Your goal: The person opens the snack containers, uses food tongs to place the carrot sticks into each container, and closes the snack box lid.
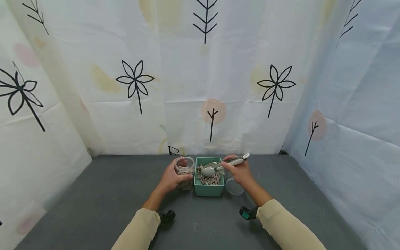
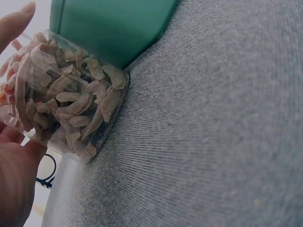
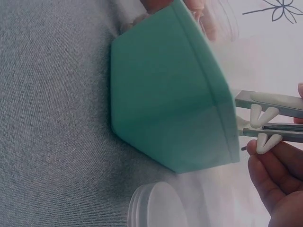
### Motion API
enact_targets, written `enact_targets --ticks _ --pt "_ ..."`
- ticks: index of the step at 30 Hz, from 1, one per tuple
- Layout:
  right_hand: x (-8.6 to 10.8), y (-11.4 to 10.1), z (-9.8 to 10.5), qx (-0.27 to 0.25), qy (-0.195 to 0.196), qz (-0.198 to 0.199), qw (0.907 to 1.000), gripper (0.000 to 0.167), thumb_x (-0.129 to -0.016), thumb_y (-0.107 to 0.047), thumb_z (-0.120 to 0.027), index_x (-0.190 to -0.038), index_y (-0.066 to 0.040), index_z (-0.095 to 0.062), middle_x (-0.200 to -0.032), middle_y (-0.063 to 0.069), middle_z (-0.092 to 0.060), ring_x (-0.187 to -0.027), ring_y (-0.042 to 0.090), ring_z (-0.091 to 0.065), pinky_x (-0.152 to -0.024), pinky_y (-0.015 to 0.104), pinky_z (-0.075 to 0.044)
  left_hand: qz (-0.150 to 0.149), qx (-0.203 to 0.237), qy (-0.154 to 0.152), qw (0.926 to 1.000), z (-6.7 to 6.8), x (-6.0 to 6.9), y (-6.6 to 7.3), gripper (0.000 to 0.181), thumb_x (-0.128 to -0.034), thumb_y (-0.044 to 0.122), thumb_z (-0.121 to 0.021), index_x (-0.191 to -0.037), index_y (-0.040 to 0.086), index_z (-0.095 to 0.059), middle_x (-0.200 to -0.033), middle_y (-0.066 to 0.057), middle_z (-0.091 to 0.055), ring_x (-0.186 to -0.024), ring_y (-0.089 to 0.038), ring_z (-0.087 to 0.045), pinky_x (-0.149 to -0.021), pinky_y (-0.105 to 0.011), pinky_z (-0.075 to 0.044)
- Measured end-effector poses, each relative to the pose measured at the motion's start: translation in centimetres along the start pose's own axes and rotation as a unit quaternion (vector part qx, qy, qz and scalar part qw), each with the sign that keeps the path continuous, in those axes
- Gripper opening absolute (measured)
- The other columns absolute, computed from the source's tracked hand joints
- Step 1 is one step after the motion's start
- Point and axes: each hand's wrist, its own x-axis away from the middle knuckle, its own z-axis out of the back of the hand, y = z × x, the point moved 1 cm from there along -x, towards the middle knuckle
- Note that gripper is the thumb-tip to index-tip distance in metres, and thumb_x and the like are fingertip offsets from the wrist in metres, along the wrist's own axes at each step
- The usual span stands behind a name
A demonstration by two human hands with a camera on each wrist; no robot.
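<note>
A clear plastic jar point(image 1: 185, 178) filled with pale brown dried pieces point(image 2: 71, 94) stands on the table, uncapped, and my left hand point(image 1: 172, 177) grips it round its side. Touching or almost touching it on the right is a green rectangular container point(image 1: 208, 190) with similar pieces point(image 1: 212, 179) inside. My right hand point(image 1: 240, 172) holds a pair of tongs point(image 1: 232, 162) with light grey grips, slanting down to the left; their heads point(image 1: 208, 171) are inside the green container, over the pieces. Whether the heads pinch a piece cannot be told.
A round clear lid point(image 1: 234, 186) lies on the dark grey table point(image 1: 200, 222) just right of the green container, below my right hand; the right wrist view shows its rim point(image 3: 161, 208) near the container's base. Patterned white cloth point(image 1: 200, 69) hangs behind and at both sides.
</note>
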Motion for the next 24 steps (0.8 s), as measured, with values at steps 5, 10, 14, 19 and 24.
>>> enact_targets --ticks 5,10,14,19,24 --pt "-0.7 1.7 0.5 0.001 0.009 -0.002 1.0 0.015 -0.087 -0.005 -0.073 -0.097 0.006 -0.07 -0.088 0.016 -0.068 -0.071 0.036 -0.063 -0.063 0.034 -0.052 -0.003 0.003 -0.008 1.0 0.0 -0.1 -0.1 0.076 -0.0791 0.005 -0.081 -0.142 -0.006 -0.039 -0.134 -0.022 -0.053 -0.12 -0.034 -0.053 -0.091 -0.043 -0.046" --pt "-1.0 1.8 1.1 0.014 0.031 0.008 0.9994 0.013 -0.086 -0.008 -0.075 -0.094 0.001 -0.071 -0.085 0.012 -0.067 -0.067 0.028 -0.062 -0.06 0.029 -0.051 -0.007 0.004 -0.015 0.9999 0.2 -0.1 -0.3 0.077 -0.0794 0.005 -0.081 -0.143 -0.005 -0.039 -0.135 -0.024 -0.052 -0.121 -0.036 -0.051 -0.093 -0.043 -0.044" --pt "-1.1 0.7 1.6 0.011 0.045 0.017 0.9988 0.014 -0.086 -0.007 -0.075 -0.095 0.002 -0.07 -0.083 0.011 -0.065 -0.061 0.017 -0.059 -0.059 0.029 -0.05 -0.007 0.001 -0.012 0.9999 0.2 -0.2 -0.3 0.077 -0.0789 0.006 -0.081 -0.142 -0.005 -0.039 -0.134 -0.025 -0.052 -0.121 -0.037 -0.051 -0.093 -0.046 -0.044" --pt "-0.9 -2.4 2.0 0.012 0.043 0.029 0.9986 0.016 -0.087 -0.003 -0.073 -0.097 0.009 -0.068 -0.079 0.014 -0.065 -0.062 0.017 -0.059 -0.058 0.025 -0.048 -0.003 0.005 -0.011 0.9999 0.2 -0.2 -0.2 0.077 -0.0785 0.005 -0.081 -0.142 -0.006 -0.039 -0.135 -0.025 -0.052 -0.121 -0.037 -0.051 -0.094 -0.046 -0.043" --pt "-0.5 -5.3 2.0 0.044 0.036 0.042 0.9975 0.016 -0.09 -0.004 -0.07 -0.1 0.009 -0.068 -0.079 0.016 -0.065 -0.066 0.022 -0.06 -0.062 0.032 -0.05 -0.001 0.001 -0.008 1.0 0.1 -0.2 -0.1 0.076 -0.078 0.004 -0.082 -0.141 -0.007 -0.04 -0.134 -0.027 -0.052 -0.12 -0.037 -0.052 -0.094 -0.046 -0.043"
